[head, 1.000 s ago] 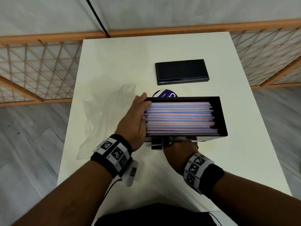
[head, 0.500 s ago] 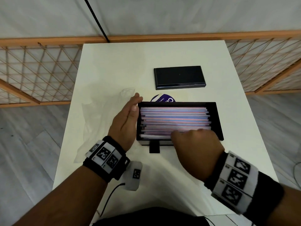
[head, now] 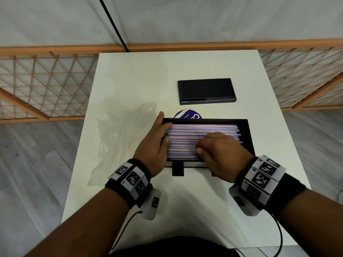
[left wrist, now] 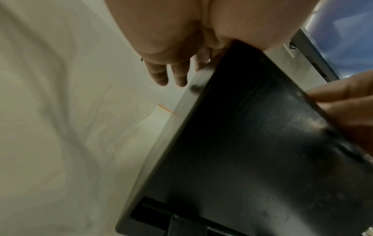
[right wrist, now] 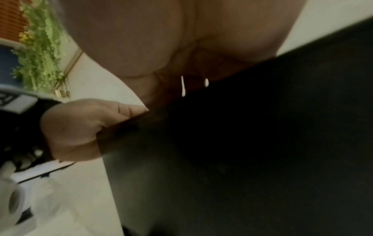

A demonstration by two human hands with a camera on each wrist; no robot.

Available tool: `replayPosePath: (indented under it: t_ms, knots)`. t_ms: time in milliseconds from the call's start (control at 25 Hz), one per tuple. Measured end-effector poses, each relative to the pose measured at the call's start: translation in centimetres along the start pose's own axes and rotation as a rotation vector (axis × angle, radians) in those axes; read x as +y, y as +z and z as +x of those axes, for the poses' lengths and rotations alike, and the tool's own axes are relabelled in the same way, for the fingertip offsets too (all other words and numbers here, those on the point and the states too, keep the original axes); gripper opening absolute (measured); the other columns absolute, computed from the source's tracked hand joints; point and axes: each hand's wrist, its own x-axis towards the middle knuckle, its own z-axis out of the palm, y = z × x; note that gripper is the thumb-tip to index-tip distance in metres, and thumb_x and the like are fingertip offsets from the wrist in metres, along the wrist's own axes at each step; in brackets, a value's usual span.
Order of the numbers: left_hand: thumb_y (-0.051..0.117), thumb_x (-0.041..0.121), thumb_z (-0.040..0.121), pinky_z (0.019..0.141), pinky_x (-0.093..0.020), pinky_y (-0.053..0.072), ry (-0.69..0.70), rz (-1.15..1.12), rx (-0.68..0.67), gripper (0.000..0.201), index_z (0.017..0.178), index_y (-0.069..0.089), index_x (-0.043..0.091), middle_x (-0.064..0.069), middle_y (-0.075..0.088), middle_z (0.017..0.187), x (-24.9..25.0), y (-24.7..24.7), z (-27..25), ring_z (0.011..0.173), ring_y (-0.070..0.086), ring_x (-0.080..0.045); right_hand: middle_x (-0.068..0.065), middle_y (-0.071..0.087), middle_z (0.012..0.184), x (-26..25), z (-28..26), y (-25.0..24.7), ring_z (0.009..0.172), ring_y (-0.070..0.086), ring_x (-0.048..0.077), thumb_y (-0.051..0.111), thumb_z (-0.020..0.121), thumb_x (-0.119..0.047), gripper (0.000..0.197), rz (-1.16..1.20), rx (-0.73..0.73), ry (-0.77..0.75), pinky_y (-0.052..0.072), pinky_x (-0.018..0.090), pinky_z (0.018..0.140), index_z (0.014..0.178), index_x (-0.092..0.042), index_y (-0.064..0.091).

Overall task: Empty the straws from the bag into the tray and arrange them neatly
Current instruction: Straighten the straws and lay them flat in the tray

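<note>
A black tray lies flat in the middle of the white table, filled with pink, blue and white straws lying left to right. My left hand is at the tray's left end, thumb on the far corner, fingers touching the straws' left ends. In the left wrist view two fingers hang straight beside the tray's wall. My right hand rests palm down on the near straws, covering them. The clear bag lies crumpled and flat left of the tray.
A black lid lies farther back on the table. A round purple label peeks out behind the tray. Bare tabletop lies at the back left. Wooden lattice rails stand on both sides of the table.
The tray, tipped up a second ago with my right hand at its front edge, now lies flat. My right hand has moved onto the straws. My left fingers have come over the straws' left ends.
</note>
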Motion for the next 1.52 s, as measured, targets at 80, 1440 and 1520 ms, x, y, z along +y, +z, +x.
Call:
replayPosePath:
  t_ms: [80, 1440, 1520]
  knots:
    - [0.035, 0.031, 0.101, 0.110, -0.004, 0.020, -0.070, -0.065, 0.040, 0.053, 0.152, 0.034, 0.019, 0.008, 0.024, 0.161, 0.4, -0.1, -0.2, 0.144, 0.026, -0.003, 0.004, 0.063, 0.085, 1.6, -1.3, -1.2, 0.082, 0.059, 0.028, 0.048, 0.091, -0.038, 0.029, 0.050, 0.242, 0.074, 0.049, 0.038, 0.076, 0.091, -0.015, 0.066]
    - [0.039, 0.080, 0.077, 0.097, -0.039, 0.048, -0.566, -0.305, 0.145, 0.075, 0.121, 0.057, 0.022, 0.002, 0.065, 0.116, 3.3, -1.9, -0.1, 0.106, 0.061, -0.018, -0.001, 0.063, 0.062, 4.4, -2.9, -1.5, 0.064, 0.060, 0.015, 0.066, 0.088, -0.027, 0.013, 0.418, 0.325, 0.715, 0.042, 0.031, 0.062, 0.097, -0.020, 0.062]
    - [0.058, 0.059, 0.086, 0.083, -0.033, 0.046, -0.527, -0.143, 0.336, 0.049, 0.111, 0.059, 0.017, 0.001, 0.065, 0.108, 4.7, -2.8, 0.8, 0.093, 0.061, -0.018, -0.002, 0.062, 0.064, 3.7, -2.6, -3.4, 0.064, 0.058, 0.011, 0.071, 0.083, -0.032, 0.019, 0.392, 0.488, 0.721, 0.038, 0.029, 0.063, 0.091, -0.019, 0.059]
